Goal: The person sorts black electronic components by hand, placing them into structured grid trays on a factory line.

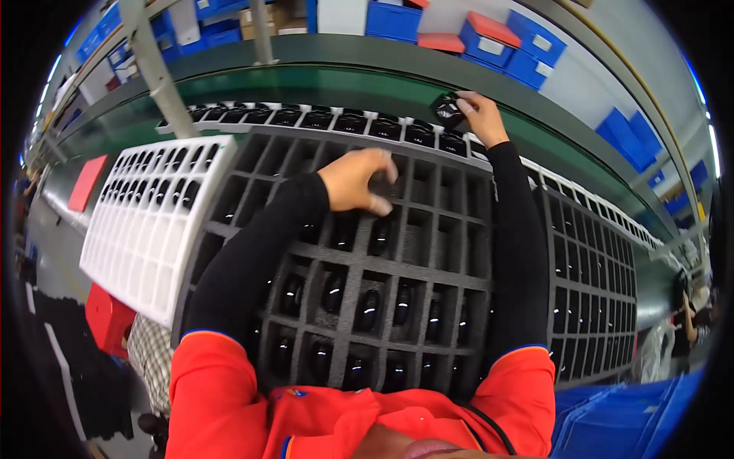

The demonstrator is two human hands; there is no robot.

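My right hand (483, 118) reaches to the far side, thumb and fingers closed on a small black glossy part (448, 110) with a few light marks on it. It holds the part over the green conveyor belt, just beyond a row of similar black parts in a white tray (329, 112). Over the upper middle of a dark grey foam tray (345, 264), my left hand (358, 182) is open, its thumb and curved fingers apart above the pockets. Shiny black pieces fill the tray's nearer pockets, while several upper-right pockets show bare. My forearms hide some pockets.
To the left leans a white tray (141, 237) with black pieces in its upper rows. Another dark divided tray (592, 283) sits at the right. Metal posts (164, 84) stand beside the green belt (382, 90). Blue bins (394, 21) line the back; a blue crate (612, 417) is low right.
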